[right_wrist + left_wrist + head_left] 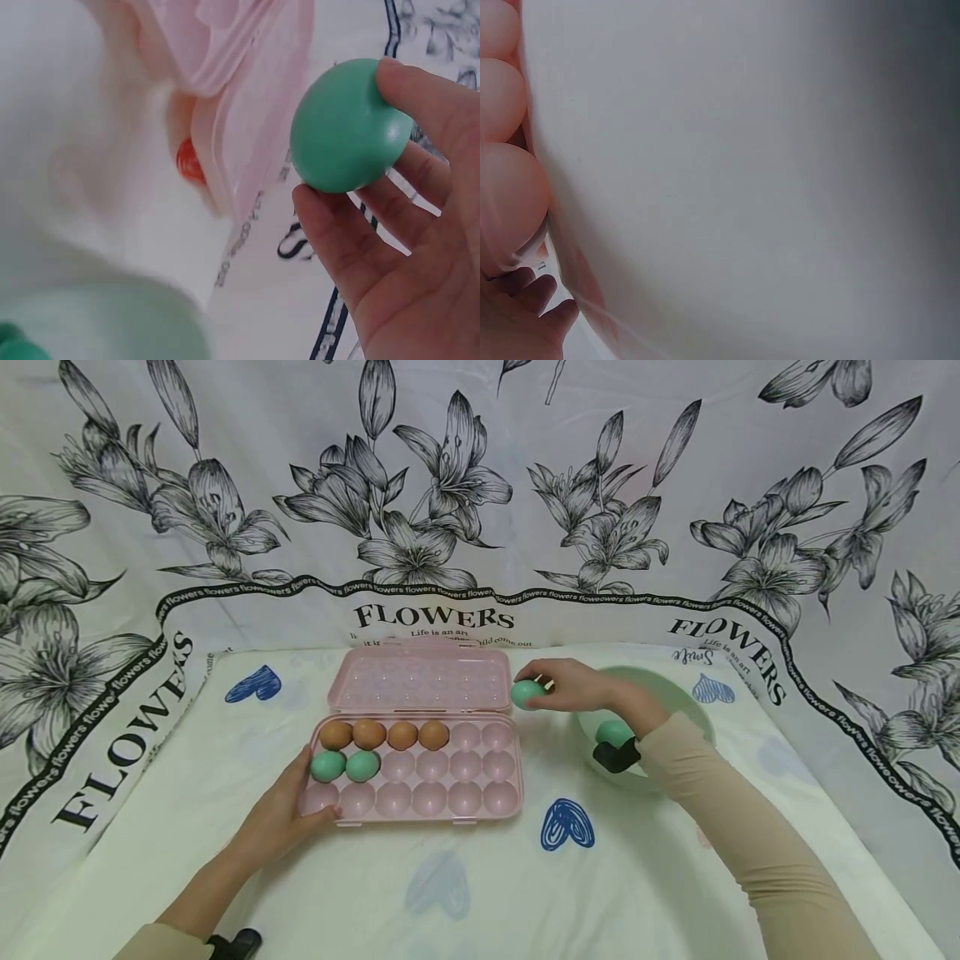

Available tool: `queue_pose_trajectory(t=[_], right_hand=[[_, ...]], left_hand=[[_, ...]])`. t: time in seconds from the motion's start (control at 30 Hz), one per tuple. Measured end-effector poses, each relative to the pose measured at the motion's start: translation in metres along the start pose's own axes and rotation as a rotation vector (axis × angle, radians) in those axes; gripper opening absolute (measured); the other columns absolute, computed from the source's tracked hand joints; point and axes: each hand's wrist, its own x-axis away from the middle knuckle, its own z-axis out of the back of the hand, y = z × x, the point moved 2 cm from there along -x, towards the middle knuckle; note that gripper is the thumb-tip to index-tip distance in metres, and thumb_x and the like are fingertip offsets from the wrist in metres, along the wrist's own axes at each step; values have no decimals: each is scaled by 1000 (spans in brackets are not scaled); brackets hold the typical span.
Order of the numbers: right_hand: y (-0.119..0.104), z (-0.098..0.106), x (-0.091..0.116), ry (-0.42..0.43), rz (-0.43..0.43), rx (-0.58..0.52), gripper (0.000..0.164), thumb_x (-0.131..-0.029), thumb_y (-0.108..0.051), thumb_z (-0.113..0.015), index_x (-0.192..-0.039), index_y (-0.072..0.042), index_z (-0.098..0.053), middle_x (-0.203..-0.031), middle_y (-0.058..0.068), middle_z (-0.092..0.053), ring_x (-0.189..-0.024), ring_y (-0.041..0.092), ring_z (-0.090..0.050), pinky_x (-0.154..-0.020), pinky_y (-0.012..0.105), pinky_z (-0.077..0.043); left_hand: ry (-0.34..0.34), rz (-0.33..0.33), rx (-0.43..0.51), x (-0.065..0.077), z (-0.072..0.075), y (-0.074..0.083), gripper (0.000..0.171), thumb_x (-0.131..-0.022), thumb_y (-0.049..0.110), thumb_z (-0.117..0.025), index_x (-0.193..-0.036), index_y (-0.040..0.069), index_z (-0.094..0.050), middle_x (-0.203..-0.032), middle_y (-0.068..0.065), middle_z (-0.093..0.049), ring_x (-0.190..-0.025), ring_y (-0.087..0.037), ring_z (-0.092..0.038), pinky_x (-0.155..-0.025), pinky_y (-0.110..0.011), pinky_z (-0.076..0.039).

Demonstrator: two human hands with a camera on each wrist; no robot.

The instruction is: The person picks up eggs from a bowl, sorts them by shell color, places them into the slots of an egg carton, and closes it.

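A green egg (527,694) is pinched between the thumb and fingertips of my right hand (573,685), just right of the pink egg carton's raised lid (420,681). The right wrist view shows this egg (341,131) large, with the thumb on one side and fingers on the other. My left hand (281,810) holds the carton (465,797) at its front left corner, thumb along the front edge. Several brown eggs (369,734) fill the left of the back row. Two green eggs (362,766) sit at the left of the middle row; the front row's cups are bare.
Under my right forearm stands a pale green bowl (686,697) with a green egg (613,731) inside, partly hidden by the black wrist camera (617,757). A white cloth (360,893) with heart prints covers the table. Behind it hangs a flower-printed curtain (525,543).
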Motion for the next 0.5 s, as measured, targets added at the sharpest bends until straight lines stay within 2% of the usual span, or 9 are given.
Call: queue_pose_trajectory(t=[0.3,0.5], right_hand=[[-26,-28,-24,-41,110,55,42,-86,-17,-62,-125,-4,-55,-115,7,-59,-98,15,-57,-83,21,-51],[-40,-45,-38,-78,123,61,40,-85,-17,-62,-123,-7,-58,-111,4,-60,-95,12,-56,-84,22,-50]], left_hand=[[4,-2,-4,0,0,-1,111,-75,54,-68,-148,7,1,-150,-25,-16,-133,-47,-22,-101,-63,-27],[3,-1,-4,-1,-1,-1,111,-75,54,-68,-148,7,1,-150,-25,-15,-133,-47,-21,-101,-63,-27]])
